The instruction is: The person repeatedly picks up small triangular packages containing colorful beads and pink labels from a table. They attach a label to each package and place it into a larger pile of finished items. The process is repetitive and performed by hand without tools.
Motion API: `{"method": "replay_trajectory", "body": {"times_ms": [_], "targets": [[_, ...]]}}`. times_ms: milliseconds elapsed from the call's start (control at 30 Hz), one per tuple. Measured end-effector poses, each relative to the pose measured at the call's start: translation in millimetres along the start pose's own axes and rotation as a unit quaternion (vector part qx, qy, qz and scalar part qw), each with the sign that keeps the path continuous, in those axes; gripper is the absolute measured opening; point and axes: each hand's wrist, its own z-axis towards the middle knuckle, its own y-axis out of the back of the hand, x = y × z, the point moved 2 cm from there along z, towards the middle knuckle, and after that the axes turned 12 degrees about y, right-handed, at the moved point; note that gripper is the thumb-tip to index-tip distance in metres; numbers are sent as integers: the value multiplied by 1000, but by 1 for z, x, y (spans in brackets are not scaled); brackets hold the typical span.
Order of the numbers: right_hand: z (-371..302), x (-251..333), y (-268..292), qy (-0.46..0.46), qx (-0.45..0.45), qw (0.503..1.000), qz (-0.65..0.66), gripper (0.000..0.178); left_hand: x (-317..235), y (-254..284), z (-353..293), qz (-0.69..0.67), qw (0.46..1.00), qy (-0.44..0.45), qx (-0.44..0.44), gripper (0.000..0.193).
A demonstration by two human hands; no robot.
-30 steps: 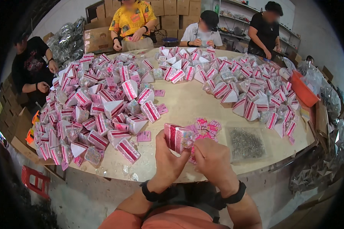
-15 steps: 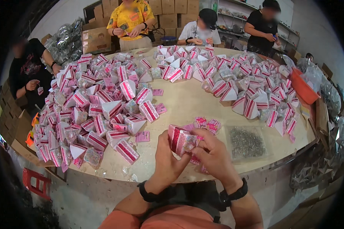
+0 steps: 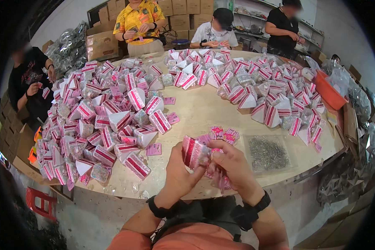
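Your cake-slice-shaped piece (image 3: 194, 154), pink with a deep red band, sits in your left grip (image 3: 178, 171), which clasps it between thumb and fingers above the near part of the desk (image 3: 198, 110). Your right grip (image 3: 234, 167) has its fingers curled at the piece's right end; I cannot tell whether it pinches anything. Just beyond your right grip lie pink cards (image 3: 230, 136), and to its right, near it, a pile of small metal pieces (image 3: 268, 154). Left of your left grip spreads a big heap of similar slices (image 3: 100, 125); beyond your right grip is a second heap (image 3: 275, 93). Farther past that stands an orange tub (image 3: 329, 96). Four co-workers (image 3: 139, 23) are round the far side.
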Motion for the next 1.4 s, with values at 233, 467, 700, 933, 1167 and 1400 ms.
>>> {"method": "replay_trajectory", "body": {"times_ms": [233,467,700,933,1167,1400], "targets": [[-18,1,53,142,-59,930,-334,18,72,48,50,-189,967,173,-10,52],[-31,17,160,78,-106,819,-559,20,31,148,86,303,882,-136,-335,70],[-21,-18,186,32,-25,658,-752,22,31,27,39,162,970,-92,153,43],[-13,-19,201,61,-39,700,-711,8,31,-57,63,209,932,-104,278,38],[-19,-4,213,118,-125,807,-565,13,42,-106,108,316,914,-122,226,26],[-21,17,221,126,-124,835,-521,12,41,-118,131,288,921,-125,231,10]]}}
